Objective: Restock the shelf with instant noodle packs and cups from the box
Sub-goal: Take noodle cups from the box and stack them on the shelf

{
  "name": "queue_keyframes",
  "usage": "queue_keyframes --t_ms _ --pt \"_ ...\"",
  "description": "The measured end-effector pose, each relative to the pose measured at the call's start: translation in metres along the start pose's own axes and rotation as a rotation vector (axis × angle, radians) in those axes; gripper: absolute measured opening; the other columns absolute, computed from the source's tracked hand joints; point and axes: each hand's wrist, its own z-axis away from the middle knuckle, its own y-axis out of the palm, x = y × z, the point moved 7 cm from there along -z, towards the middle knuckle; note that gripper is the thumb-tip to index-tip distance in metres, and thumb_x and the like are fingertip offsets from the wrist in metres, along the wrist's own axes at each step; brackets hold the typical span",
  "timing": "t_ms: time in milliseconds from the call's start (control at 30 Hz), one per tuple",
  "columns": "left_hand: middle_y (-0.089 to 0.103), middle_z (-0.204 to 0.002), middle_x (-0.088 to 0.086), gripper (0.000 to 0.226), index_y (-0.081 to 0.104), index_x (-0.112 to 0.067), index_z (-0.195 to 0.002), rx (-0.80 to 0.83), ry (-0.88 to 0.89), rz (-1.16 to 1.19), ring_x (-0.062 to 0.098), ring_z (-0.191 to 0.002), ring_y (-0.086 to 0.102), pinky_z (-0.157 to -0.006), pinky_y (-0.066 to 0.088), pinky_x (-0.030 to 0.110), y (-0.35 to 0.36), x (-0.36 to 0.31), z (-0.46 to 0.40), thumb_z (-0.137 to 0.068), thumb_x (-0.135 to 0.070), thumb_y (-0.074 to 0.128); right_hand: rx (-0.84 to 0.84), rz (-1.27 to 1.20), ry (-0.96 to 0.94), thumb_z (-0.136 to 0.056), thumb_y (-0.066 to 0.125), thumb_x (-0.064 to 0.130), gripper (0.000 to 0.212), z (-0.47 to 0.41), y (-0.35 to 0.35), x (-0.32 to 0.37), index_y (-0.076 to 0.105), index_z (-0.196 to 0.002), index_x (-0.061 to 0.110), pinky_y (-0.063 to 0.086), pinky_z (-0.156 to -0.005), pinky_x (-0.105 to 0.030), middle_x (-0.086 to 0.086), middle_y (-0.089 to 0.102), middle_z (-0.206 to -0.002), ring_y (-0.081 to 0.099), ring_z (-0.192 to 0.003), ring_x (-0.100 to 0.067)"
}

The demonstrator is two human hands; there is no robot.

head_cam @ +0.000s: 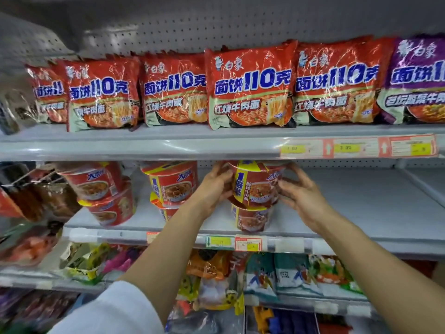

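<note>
Both hands reach onto the middle shelf [361, 227] and hold a red noodle cup [256, 186] between them — the left hand [213, 189] curls round its left side, the right hand [301, 194] wraps its right side with fingers bent against the wall of the cup. The cup sits squarely in the gap between the two palms, upright or very nearly so, stacked on top of a second red cup [251, 218] that stands on the shelf surface. To the left on the same shelf stand two more stacks of cups, one just beside the left forearm [172, 186] and one further left, leaning [101, 191]. To the right of the held cup the shelf surface shows bare grey metal. On the shelf above, a row of red noodle packs [250, 88] stands upright facing out, with a purple pack [419, 80] at the right end — price labels [358, 148] sit on the rail below them. A white sleeve [115, 309] covers the left arm's upper part.
</note>
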Motion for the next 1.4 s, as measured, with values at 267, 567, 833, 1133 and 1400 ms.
queue_keyframes --t_ms 267,567,833,1133,1400 --pt "0.057 -0.135 0.001 0.029 0.047 -0.039 -0.125 -0.011 -0.032 0.045 0.032 -0.127 0.054 -0.105 0.046 0.043 -0.011 0.018 -0.025 -0.106 -0.019 0.038 -0.053 0.054 0.033 -0.088 0.054 -0.012 0.074 -0.010 0.004 -0.016 0.039 -0.144 0.034 0.055 -0.076 -0.025 -0.012 0.056 -0.132 0.058 -0.118 -0.025" --pt "0.054 -0.141 0.000 0.032 0.042 -0.041 -0.135 0.016 -0.056 0.066 0.034 -0.129 0.051 -0.108 0.042 0.050 -0.011 0.021 -0.027 -0.106 -0.028 0.039 -0.087 0.150 0.026 -0.085 0.056 -0.012 0.079 -0.009 0.004 -0.017 0.037 -0.141 0.040 0.046 -0.077 -0.026 -0.008 0.051 -0.140 0.048 -0.128 -0.023" --pt "0.056 -0.135 -0.002 0.034 0.041 -0.040 -0.138 0.033 -0.048 0.077 0.031 -0.130 0.050 -0.099 0.045 0.042 -0.010 0.019 -0.022 -0.106 -0.028 0.039 -0.100 0.175 0.029 -0.086 0.055 -0.012 0.079 -0.004 0.008 -0.014 0.036 -0.144 0.036 0.044 -0.069 -0.021 -0.008 0.051 -0.139 0.047 -0.126 -0.021" --pt "0.055 -0.137 -0.002 0.037 0.040 -0.039 -0.140 0.032 -0.043 0.100 0.028 -0.133 0.048 -0.109 0.040 0.049 -0.011 0.023 -0.022 -0.104 -0.028 0.043 -0.135 0.197 0.034 -0.083 0.047 -0.018 0.082 -0.002 0.011 -0.012 0.032 -0.146 0.033 0.049 -0.071 -0.027 -0.013 0.048 -0.141 0.048 -0.129 -0.026" --pt "0.056 -0.129 0.006 0.031 0.046 -0.020 -0.134 -0.340 -0.117 0.207 0.021 -0.114 0.058 -0.090 0.052 0.040 -0.033 0.057 0.016 -0.103 -0.020 0.045 -0.379 0.222 0.061 -0.091 0.050 -0.005 0.054 0.033 -0.022 -0.034 0.042 -0.133 0.028 0.048 -0.101 -0.047 -0.006 0.058 -0.121 0.057 -0.113 -0.024"
